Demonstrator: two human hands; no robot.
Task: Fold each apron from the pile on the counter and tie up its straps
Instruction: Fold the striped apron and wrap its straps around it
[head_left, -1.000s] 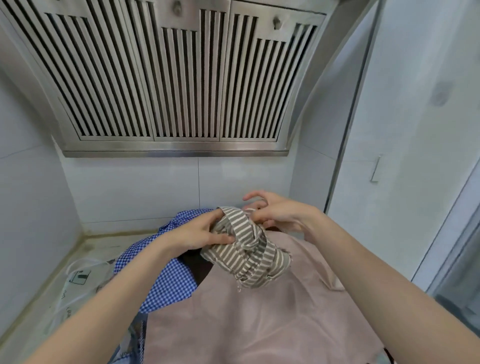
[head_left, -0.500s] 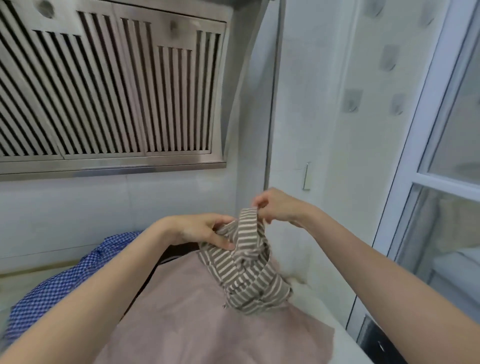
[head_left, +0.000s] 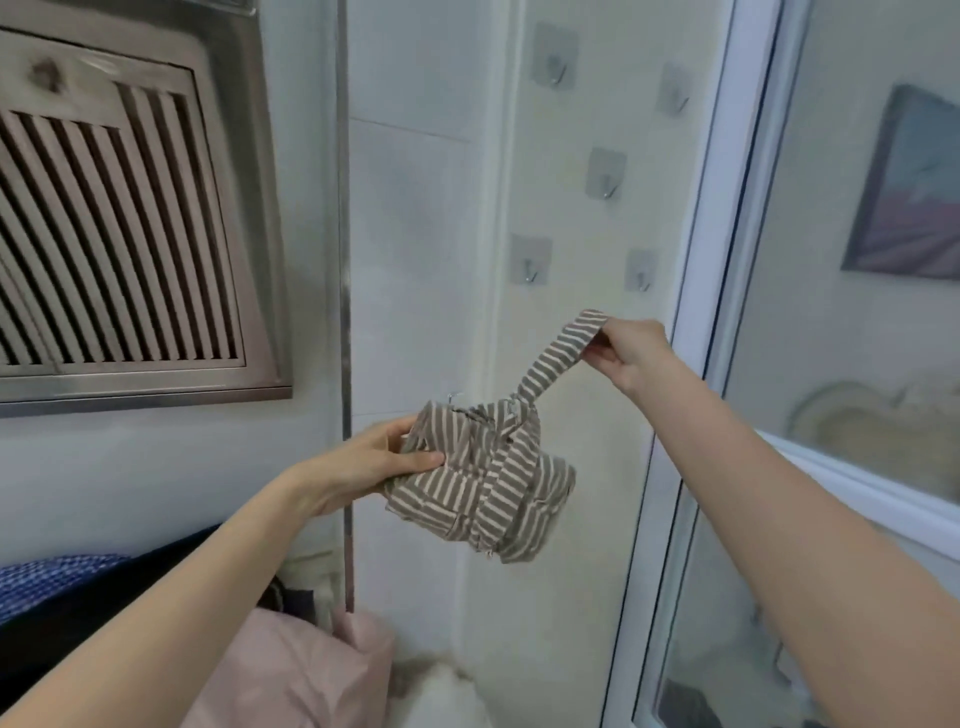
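Here the striped apron (head_left: 480, 480) hangs in the air in front of the white tiled wall (head_left: 415, 249), folded into a compact bundle with a strap wound round its middle. The left hand (head_left: 374, 462) grips the bundle's left side, thumb across the front and fingers tucked behind the cloth. The right hand (head_left: 628, 351) is raised higher and farther right, pinching the end of the strap loop (head_left: 558, 356), which runs taut and slanted from the top of the bundle up to the fingers. So both grips are closed on the same piece: the left on the folded body, the right on its strap.

Above and behind the loop, several adhesive hooks (head_left: 605, 174) are stuck on the wall, near the white door frame (head_left: 727, 218). The loop end is below the lowest hooks and apart from them. To the left, the slatted range hood (head_left: 119, 249) fills the upper corner. At the bottom, a pink apron (head_left: 291, 675) lies below the left forearm, with a blue checked cloth (head_left: 47, 577) and a dark cloth beside it at the left edge. Beyond the glass on the right, a framed picture (head_left: 909, 187) hangs, blurred.
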